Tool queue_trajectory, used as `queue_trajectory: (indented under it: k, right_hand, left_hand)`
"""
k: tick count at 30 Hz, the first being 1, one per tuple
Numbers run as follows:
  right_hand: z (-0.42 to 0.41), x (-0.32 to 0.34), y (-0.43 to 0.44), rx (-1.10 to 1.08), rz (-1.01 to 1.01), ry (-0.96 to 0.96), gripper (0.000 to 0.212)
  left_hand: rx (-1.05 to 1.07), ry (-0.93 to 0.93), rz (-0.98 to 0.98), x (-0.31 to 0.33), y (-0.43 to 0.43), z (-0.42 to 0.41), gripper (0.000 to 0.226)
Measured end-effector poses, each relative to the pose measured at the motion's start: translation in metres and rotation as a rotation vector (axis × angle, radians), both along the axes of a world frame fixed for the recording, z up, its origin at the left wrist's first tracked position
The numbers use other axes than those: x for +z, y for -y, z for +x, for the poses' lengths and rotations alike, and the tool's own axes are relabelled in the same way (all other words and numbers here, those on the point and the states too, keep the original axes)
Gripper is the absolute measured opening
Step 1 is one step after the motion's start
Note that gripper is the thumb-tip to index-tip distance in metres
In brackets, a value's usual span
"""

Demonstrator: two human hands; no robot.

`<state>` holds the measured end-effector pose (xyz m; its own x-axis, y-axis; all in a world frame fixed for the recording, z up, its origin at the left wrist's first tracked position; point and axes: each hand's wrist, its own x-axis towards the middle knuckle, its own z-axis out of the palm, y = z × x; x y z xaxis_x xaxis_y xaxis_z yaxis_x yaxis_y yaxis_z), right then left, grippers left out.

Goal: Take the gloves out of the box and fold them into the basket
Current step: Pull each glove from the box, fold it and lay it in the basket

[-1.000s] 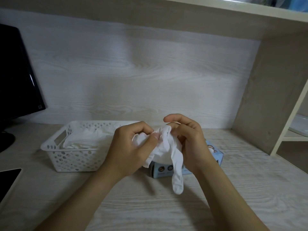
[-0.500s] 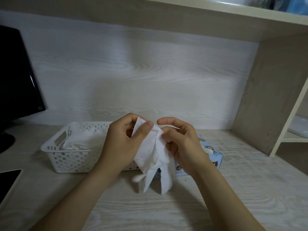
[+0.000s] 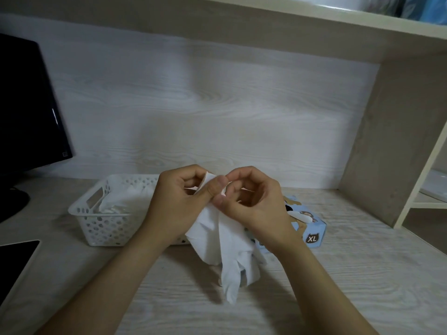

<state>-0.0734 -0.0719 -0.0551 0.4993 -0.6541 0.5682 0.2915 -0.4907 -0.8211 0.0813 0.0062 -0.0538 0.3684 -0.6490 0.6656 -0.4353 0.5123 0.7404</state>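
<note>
from the head camera, both hands meet above the middle of the pale wood-grain desk (image 3: 362, 274); the left hand (image 3: 179, 204) has its fingers curled and its thumb pressed onto the top edge of a white glove (image 3: 225, 247), pinching it; the right hand (image 3: 256, 209) pinches the same edge just beside it, thumb and forefinger closed on the thin material and the other fingers arched above; the two thumbs are almost touching; the glove hangs crumpled below the hands, its fingers pointing down toward the desk, and whether the lowest tip touches the surface cannot be told; behind the left hand stands a white perforated basket (image 3: 101, 223) holding a heap of white gloves (image 3: 125, 201); behind the right wrist lies a light blue box (image 3: 312, 228) marked xl on its near corner, with a bit of white showing at its top opening; the held glove hangs between basket and box, in front of both; a dark monitor (image 3: 24, 105) stands at the far left; a flat dark slab (image 3: 14, 262) lies at the left edge of the desk; a shelf (image 3: 314, 18) runs overhead.
</note>
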Motion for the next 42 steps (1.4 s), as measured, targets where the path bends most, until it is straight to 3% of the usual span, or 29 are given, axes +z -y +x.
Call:
queue_trajectory:
  k: [7,11,14,18,24,27,31,37,42]
  right_hand:
    - [0.005,0.01,-0.01,-0.075,-0.153,-0.206,0.051]
    - [0.004,0.014,-0.014,-0.18,-0.034,-0.418,0.029]
    - [0.004,0.009,-0.012,-0.353,-0.112,-0.593,0.013]
    - [0.01,0.015,-0.019,-0.575,-0.238,-0.605,0.028]
    - [0.035,0.032,-0.021,-0.674,-0.119,-0.418,0.022]
    - [0.05,0.04,-0.019,-0.677,-0.035,-0.294,0.017]
    - [0.075,0.04,0.0,-0.698,-0.044,-0.311,0.017]
    - [0.111,0.042,0.034,-0.704,-0.133,-0.538,0.02]
    - [0.136,0.039,0.051,-0.698,-0.306,-0.755,0.019]
  left_hand:
    - [-0.014,0.002,0.008,0.006,-0.006,0.005,0.021]
    - [0.037,-0.045,-0.035,0.009,-0.007,0.011,0.019]
    - [0.119,-0.086,-0.063,0.009,-0.007,0.019,0.02]
    - [0.403,-0.036,-0.171,0.007,-0.008,0.036,0.026]
    - [0.64,0.071,-0.214,0.017,-0.011,0.068,0.036]
    - [0.694,0.056,-0.134,0.023,-0.008,0.087,0.038]
    - [0.738,0.039,-0.014,0.025,-0.004,0.105,0.036]
    - [1.006,0.273,0.443,0.022,0.002,0.122,0.039]
    - [1.054,0.485,0.681,0.024,0.01,0.131,0.034]
